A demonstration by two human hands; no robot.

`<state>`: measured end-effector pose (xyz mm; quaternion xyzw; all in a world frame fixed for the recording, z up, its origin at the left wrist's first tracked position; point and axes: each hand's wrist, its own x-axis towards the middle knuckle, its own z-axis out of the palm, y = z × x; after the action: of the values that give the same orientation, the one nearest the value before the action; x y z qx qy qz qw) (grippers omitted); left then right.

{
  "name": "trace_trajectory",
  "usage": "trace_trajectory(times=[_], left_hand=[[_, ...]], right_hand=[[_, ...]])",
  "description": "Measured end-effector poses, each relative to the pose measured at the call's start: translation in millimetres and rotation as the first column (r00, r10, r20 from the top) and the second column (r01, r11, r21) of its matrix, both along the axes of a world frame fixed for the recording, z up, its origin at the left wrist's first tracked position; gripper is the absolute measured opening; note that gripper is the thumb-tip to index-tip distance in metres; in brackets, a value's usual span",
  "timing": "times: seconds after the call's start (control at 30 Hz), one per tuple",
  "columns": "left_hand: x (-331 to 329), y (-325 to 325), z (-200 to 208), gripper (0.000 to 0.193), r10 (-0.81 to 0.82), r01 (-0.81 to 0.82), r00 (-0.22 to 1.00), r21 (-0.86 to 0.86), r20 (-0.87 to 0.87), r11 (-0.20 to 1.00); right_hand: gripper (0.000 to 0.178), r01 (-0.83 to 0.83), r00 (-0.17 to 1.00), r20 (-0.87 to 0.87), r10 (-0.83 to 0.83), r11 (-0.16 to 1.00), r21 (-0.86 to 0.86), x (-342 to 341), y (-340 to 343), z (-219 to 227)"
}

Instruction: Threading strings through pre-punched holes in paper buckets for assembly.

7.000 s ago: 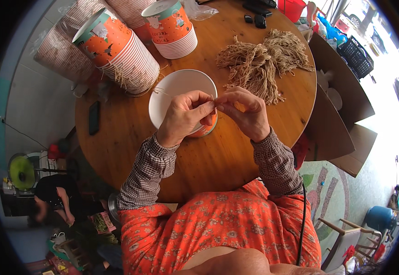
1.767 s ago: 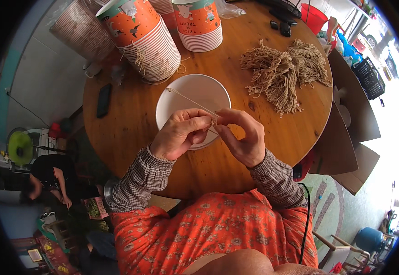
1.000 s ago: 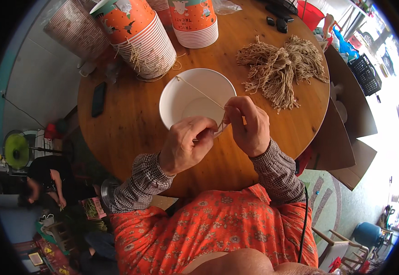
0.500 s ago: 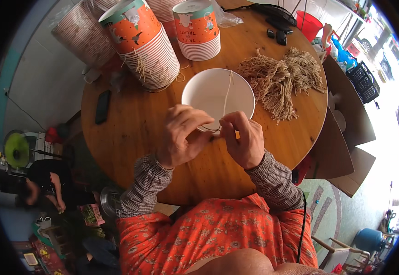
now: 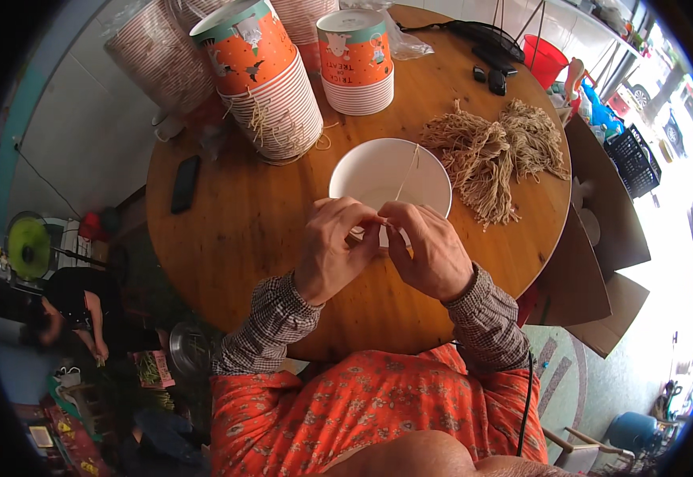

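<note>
Above the tabletop [image 5: 227,238], string [image 5: 407,179] slants away rightward from 2 hands [image 5: 332,248] [image 5: 435,253].

On the round table [image 5: 227,254], one tub [image 5: 360,169] stands before the person, and the left hand [image 5: 332,250] and the right hand [image 5: 434,250] meet at its near side. A string [image 5: 403,184] goes from the far rim toward the hands. To the right of the tub lies a bundle of cords [image 5: 493,151]. Behind, to the left, are two tub stacks [image 5: 271,99] side by side. A phone [image 5: 186,184] lies near the left edge. Beside the table, on the right, is a cardboard box [image 5: 577,278].
</note>
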<state>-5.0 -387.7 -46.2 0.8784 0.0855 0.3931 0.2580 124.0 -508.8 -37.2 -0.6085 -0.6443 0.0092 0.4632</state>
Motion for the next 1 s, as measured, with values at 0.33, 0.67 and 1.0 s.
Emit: trace_trajectory(times=[0.33, 0.67, 1.0], left_hand=[[-1.2, 8.4, -10.7, 0.014, -0.010, 0.007, 0.998, -0.057, -0.054, 0.998], [-4.5, 7.4, -18.1, 0.022, -0.026, 0.051, 0.995, 0.275, -0.096, 0.960], [14.0, 13.4, -12.2, 0.023, 0.170, -0.115, 0.983, 0.495, -0.068, 0.861]], right_hand=[[0.019, 0.247, 0.913, 0.256, -0.318, 0.929, 0.275, 82.5, 3.5, -16.3], [0.027, 0.387, 0.910, 0.115, -0.399, 0.915, 0.117, 73.5, -2.6, -94.7], [0.037, -0.019, 0.963, 0.267, 0.018, 1.000, 0.000, 7.5, -23.0, -119.0]])
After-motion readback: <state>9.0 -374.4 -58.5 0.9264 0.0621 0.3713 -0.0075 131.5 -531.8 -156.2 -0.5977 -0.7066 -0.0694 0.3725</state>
